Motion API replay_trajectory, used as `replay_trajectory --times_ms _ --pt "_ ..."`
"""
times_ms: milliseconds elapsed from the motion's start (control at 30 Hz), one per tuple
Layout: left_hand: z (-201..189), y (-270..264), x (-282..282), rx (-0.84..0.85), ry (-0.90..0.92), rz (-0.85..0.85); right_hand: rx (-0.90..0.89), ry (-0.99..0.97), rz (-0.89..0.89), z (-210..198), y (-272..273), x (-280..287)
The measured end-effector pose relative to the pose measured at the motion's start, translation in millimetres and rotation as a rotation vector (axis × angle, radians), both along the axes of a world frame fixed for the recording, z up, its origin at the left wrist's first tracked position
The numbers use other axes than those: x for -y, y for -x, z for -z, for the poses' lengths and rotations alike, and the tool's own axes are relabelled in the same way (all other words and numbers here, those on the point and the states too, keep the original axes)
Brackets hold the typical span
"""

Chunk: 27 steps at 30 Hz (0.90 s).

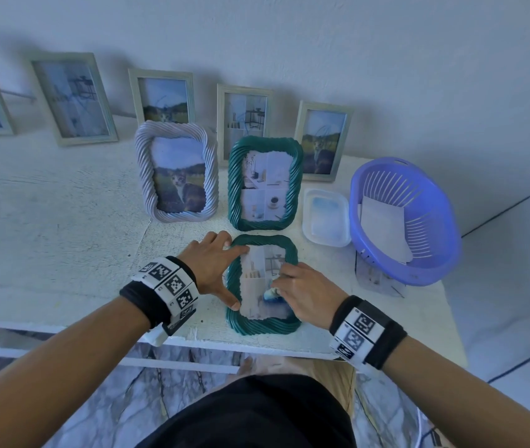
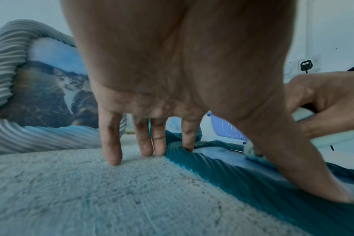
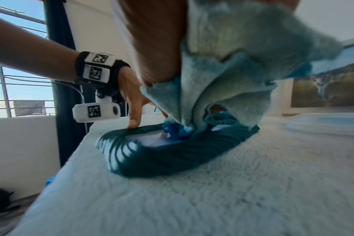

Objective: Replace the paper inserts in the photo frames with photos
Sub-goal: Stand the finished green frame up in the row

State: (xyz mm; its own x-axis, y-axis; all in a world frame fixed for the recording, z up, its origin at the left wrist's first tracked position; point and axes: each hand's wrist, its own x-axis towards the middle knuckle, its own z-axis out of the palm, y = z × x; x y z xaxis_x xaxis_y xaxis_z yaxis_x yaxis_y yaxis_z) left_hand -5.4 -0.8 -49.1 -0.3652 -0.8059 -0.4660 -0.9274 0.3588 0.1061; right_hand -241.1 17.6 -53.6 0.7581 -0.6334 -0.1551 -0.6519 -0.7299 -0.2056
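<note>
A dark green twisted-rim photo frame (image 1: 263, 328) lies flat near the table's front edge, a pale interior picture showing behind its glass. My left hand (image 1: 224, 273) is spread flat: the index fingertip presses the frame's top left corner and the thumb rests on its left rim. The other fingers (image 2: 111, 143) touch the table. My right hand (image 1: 296, 286) grips a bunched light blue cloth (image 1: 271, 294) and presses it on the glass at the frame's lower right. The right wrist view shows the cloth (image 3: 222, 79) hanging from my palm onto the frame (image 3: 172, 161).
Behind stand a white twisted frame with a cat photo (image 1: 176, 173) and a second green frame (image 1: 265, 184). Several pale frames lean on the wall. At the right are a clear plastic tray (image 1: 326, 218) and a purple basket (image 1: 405, 221) holding paper sheets.
</note>
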Motion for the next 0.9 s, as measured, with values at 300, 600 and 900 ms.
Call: replay_trajectory --times_ms 300,600,900 --pt "-2.0 2.2 -1.2 0.011 0.012 0.011 -0.114 0.057 0.184 -5.2 -40.5 35.1" --pt "-5.1 2.7 -3.1 0.013 0.012 0.0 0.113 -0.01 0.384 -4.9 -36.2 44.7" --pt "-4.5 5.1 -7.3 -0.069 -0.038 -0.081 0.202 0.099 0.633 -10.8 34.4 17.6"
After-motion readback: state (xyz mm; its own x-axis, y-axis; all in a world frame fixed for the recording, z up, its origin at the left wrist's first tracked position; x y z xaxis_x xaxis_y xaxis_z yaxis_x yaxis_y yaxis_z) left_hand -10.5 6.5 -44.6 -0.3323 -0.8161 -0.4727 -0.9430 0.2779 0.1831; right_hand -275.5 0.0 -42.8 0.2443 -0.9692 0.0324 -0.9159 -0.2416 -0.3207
